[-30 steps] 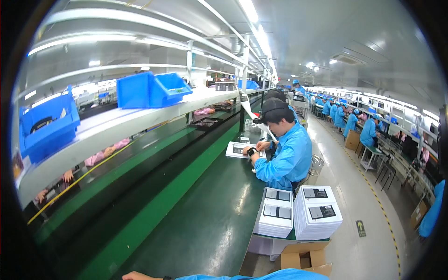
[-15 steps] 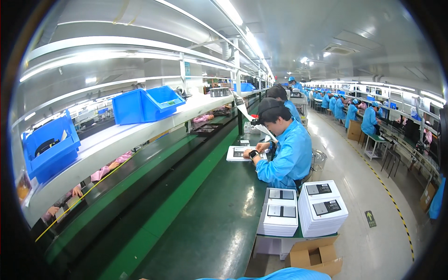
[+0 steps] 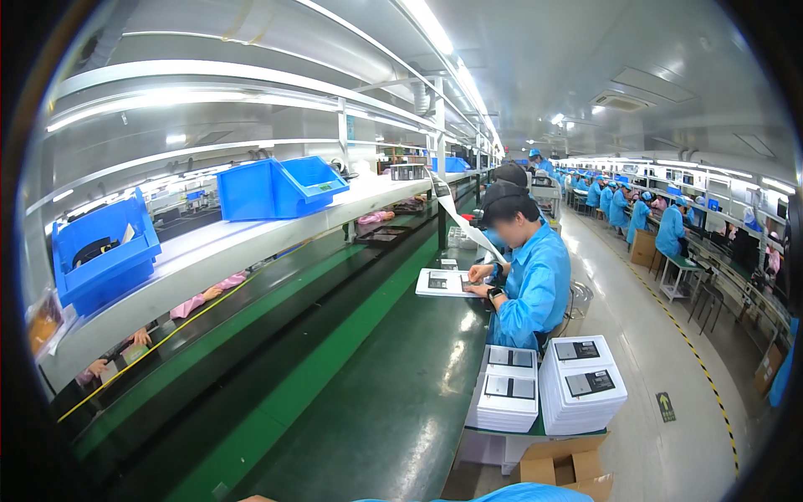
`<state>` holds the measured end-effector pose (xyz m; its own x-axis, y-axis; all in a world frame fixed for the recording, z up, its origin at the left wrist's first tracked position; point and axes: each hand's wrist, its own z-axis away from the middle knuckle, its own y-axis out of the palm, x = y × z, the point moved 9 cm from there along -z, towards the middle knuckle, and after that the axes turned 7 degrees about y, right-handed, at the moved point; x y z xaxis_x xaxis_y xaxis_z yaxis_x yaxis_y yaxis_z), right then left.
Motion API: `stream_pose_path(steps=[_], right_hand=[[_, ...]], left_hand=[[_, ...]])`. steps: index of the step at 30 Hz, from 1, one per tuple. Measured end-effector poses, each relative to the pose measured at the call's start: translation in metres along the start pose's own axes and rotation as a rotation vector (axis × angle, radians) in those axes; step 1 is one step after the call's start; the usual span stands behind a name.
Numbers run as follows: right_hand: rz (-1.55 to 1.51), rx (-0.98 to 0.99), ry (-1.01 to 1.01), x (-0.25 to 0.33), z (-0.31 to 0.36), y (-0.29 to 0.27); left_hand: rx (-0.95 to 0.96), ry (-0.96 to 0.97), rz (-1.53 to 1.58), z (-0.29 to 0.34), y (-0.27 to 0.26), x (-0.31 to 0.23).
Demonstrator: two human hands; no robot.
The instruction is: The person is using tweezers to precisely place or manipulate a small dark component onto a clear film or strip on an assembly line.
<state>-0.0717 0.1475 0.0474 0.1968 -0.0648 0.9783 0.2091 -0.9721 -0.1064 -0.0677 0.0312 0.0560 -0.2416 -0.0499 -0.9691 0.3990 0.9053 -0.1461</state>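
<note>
The long, dark-green flat workbench (image 3: pixel 360 402) stretches out ahead of you, nearest your visible hand. At far left, an angular, open blue plastic bin (image 3: pixel 109 259) sits on the white shelf (image 3: pixel 180 272). Below, just a sliver of one hand (image 3: pixel 256 499) shows at the lower edge; a second ago more of it, with a dark wristband, was in view. So your handling can't be followed: I cannot tell which hand it is, how far either hand's fingers are open, or what they hold. Farther right, a blue-coated co-worker (image 3: pixel 535 276) bends over a flat white tray (image 3: pixel 431 289), beyond white tray stacks (image 3: pixel 581 414).
</note>
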Motion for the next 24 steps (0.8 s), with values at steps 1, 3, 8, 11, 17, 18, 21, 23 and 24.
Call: stream_pose_path(steps=[1,3,8,11,17,18,21,23,24], right_hand=[[0.001,0.004,0.0,0.002,0.001,0.0],[0.02,0.012,0.015,0.003,0.001,0.001],[0.061,-0.006,-0.024,-0.01,-0.007,0.003],[0.064,-0.012,-0.031,-0.012,-0.007,0.006],[0.108,-0.064,-0.053,-0.011,0.001,-0.005],[0.092,-0.049,-0.028,-0.012,0.002,-0.008],[0.071,0.01,0.015,-0.016,0.002,-0.009],[0.073,0.06,0.028,-0.033,-0.016,-0.003],[0.058,0.153,0.046,-0.031,-0.022,0.031]], left_hand=[[-0.004,0.0,0.001,0.0,-0.001,0.0],[0.01,0.019,0.006,0.0,0.0,-0.004],[0.027,0.028,0.02,-0.003,-0.004,-0.002],[0.021,-0.009,0.005,0.001,-0.005,-0.004],[-0.018,-0.016,0.059,0.0,0.004,-0.001],[-0.016,-0.006,0.06,-0.002,0.006,-0.002],[-0.023,-0.001,0.075,-0.004,0.009,-0.002],[-0.035,0.02,0.096,-0.007,-0.003,0.002],[-0.088,0.022,0.106,0.01,-0.027,0.01]])
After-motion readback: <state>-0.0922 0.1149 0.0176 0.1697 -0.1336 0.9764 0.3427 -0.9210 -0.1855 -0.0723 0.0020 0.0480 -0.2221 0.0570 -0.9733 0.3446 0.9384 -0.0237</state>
